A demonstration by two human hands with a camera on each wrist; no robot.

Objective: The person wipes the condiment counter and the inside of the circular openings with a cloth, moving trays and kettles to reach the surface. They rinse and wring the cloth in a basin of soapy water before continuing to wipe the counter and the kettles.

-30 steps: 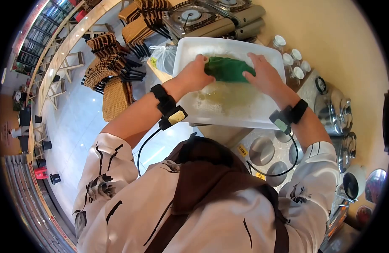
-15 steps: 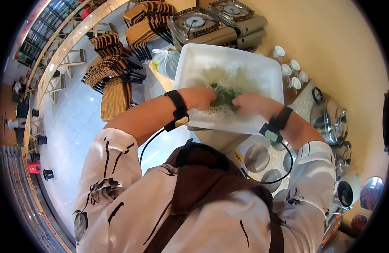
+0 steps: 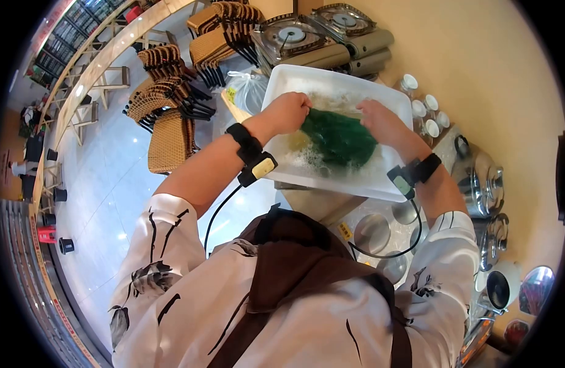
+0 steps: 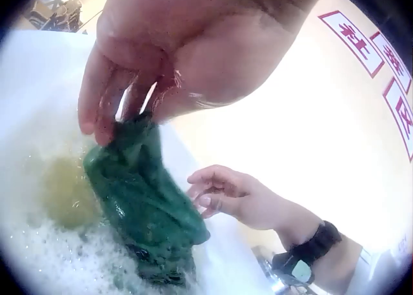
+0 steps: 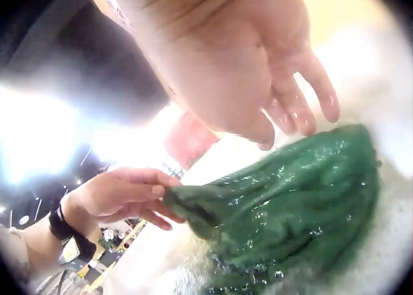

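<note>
A wet dark green cloth [image 3: 341, 138] hangs into foamy, yellowish water in a white plastic tub [image 3: 271, 92]. My left hand [image 3: 287, 113] pinches one corner of it between thumb and fingers, as the right wrist view also shows. From that corner the cloth [image 4: 145, 198] drops in folds to the suds. Over the cloth's other side is my right hand [image 3: 383, 121]. Its fingers [image 5: 319, 82] are loosely bent and spread, with their tips right at the cloth's upper edge and nothing pinched between them.
Gas stoves [image 3: 295, 37] stand beyond the tub. White-topped jars [image 3: 431, 103] and lidded glass pots [image 3: 481, 175] are to the right. A knotted plastic bag [image 3: 249, 86] sits at the tub's left, near stacked woven chairs [image 3: 166, 98]. Round metal lids [image 3: 372, 232] lie nearer me.
The cloth was bunched between both hands, then pushed down into the water. Now it is lifted and spread out, its left corner in my left hand. Both hands have risen and moved farther apart.
</note>
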